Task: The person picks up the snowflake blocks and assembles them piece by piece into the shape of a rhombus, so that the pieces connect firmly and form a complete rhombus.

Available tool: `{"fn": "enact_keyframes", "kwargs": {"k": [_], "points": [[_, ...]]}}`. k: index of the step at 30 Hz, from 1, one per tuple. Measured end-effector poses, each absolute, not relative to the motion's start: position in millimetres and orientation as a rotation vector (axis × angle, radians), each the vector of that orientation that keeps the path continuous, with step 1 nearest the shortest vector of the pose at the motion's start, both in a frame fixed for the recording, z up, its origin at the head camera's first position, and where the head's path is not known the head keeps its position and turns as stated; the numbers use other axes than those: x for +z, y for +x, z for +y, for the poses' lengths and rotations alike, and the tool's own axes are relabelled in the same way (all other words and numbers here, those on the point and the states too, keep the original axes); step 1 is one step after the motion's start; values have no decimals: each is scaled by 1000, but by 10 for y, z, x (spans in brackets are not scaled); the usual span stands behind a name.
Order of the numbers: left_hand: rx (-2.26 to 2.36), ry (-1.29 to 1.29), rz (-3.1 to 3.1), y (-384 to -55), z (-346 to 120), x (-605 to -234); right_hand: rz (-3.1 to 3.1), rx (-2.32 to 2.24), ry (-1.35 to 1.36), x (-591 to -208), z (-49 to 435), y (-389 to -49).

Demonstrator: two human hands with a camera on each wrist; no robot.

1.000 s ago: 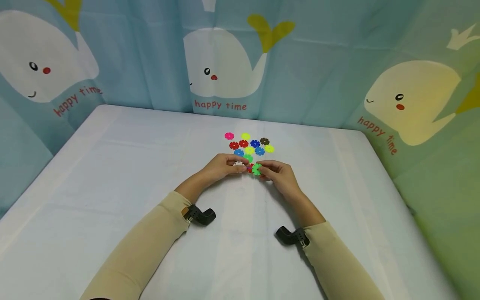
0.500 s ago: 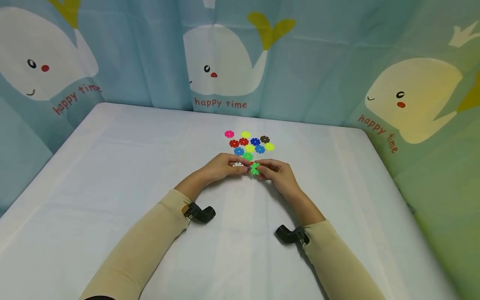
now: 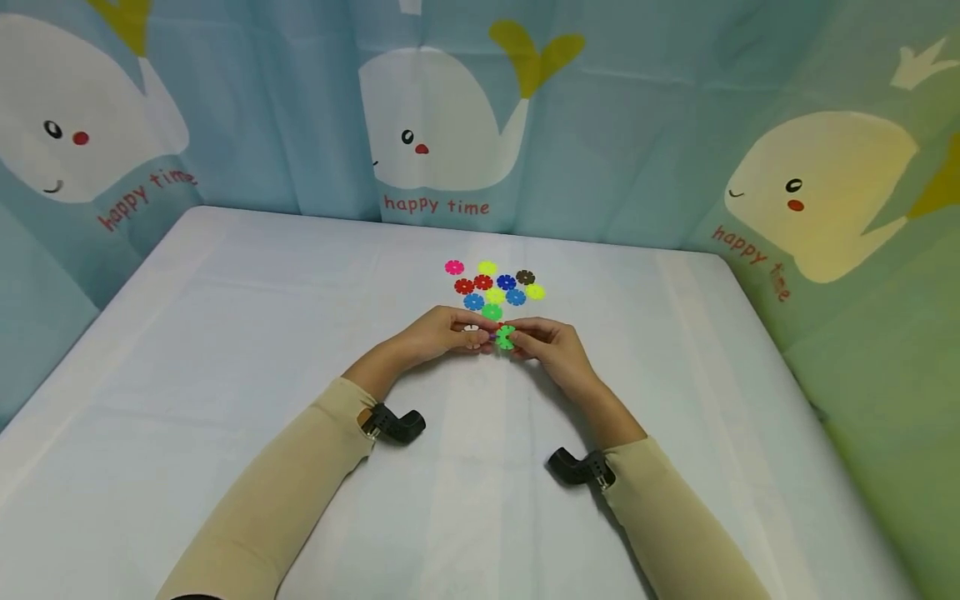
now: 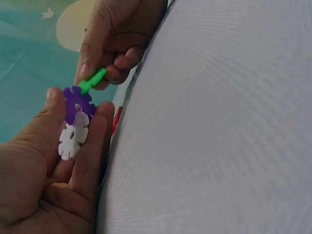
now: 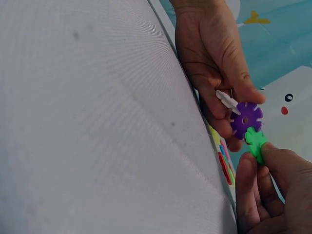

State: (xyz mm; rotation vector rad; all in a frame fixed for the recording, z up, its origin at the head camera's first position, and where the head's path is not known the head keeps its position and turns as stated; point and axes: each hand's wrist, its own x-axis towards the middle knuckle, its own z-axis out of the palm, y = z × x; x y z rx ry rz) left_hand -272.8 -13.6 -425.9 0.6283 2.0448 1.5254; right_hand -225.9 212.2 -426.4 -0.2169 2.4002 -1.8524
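Note:
My left hand (image 3: 442, 333) pinches a purple notched disc (image 4: 86, 104) between thumb and fingers. A white notched disc (image 4: 69, 144) is joined to the purple one and sits over the palm side of the fingers. Opposite, my right hand (image 3: 558, 346) pinches a bright green notched disc (image 5: 256, 140) between thumb and index finger. The green disc's edge meets the purple disc's rim at an angle; how deep its slot sits on it I cannot tell. In the head view the purple disc is mostly hidden. A red disc (image 4: 117, 120) lies partly hidden behind the hands.
Beyond the hands, several loose discs lie flat on the pale tabletop (image 3: 300, 333), among them pink (image 3: 454, 267), dark blue (image 3: 506, 282), brown (image 3: 525, 277) and another green one (image 3: 492, 312). A whale-printed curtain (image 3: 637, 150) stands along the table's back edge.
My right hand has brought the green disc slightly left, closer to my left hand, and it now covers more of the red disc behind. The loose discs have stayed put.

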Motion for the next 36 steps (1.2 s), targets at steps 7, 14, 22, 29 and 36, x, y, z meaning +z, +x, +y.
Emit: {"fn": "enact_keyframes", "kwargs": {"k": [7, 14, 22, 29, 36], "points": [[1474, 629, 2131, -2721, -141, -4273, 2426, -1813, -216, -4278, 2122, -2250], [1482, 559, 2190, -2695, -105, -4252, 2449, -1820, -186, -4277, 2111, -2270], [1542, 489, 2151, -2691, -98, -4236, 2440, -1829, -184, -4258, 2097, -2283], [1550, 461, 2136, -2695, -73, -4235, 2442, -1819, -209, -4247, 2101, -2274], [1543, 460, 2129, -2706, -76, -4223, 2434, -1799, -252, -4201, 2088, -2277]]}}
